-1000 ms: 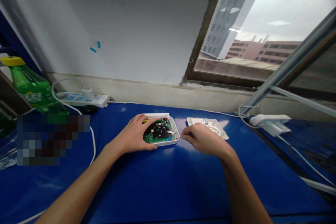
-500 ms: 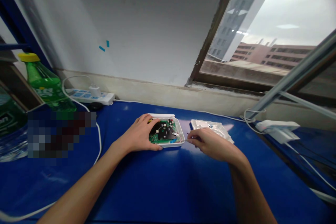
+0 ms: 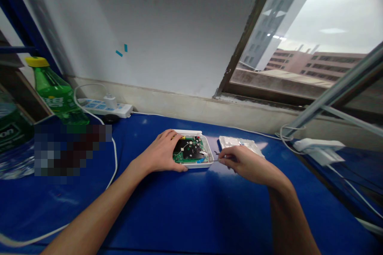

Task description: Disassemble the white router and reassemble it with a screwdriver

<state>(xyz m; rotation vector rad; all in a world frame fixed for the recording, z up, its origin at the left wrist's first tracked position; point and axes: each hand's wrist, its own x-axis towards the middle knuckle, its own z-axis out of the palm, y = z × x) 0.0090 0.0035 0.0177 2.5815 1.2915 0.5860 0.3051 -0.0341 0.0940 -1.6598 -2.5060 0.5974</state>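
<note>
A white plastic device housing point(image 3: 196, 165) lies open on the blue table, showing a green circuit board with a black plate and thin wires. My left hand point(image 3: 163, 151) is closed around its left end, thumb along the front wall and fingers over the back. At the right end, my right hand point(image 3: 241, 161) pinches a thin, metal-looking tool point(image 3: 216, 161). Its tip is at or just beside the housing's right wall; whether it touches cannot be made out. Behind the right hand lies a white plastic cover point(image 3: 239, 142), partly hidden by that hand.
A green bottle point(image 3: 60, 97) and a larger bottle point(image 3: 13, 143) stand at the left, near a power strip point(image 3: 119, 109) and a white cable point(image 3: 114, 155). White adapters point(image 3: 320, 149) sit at the right by a metal bar point(image 3: 323, 93). A wall and window bound the back.
The view has shifted slightly, moving everything a little to the right. My right hand has drawn slightly away from the housing with the tool. My left hand keeps its hold.
</note>
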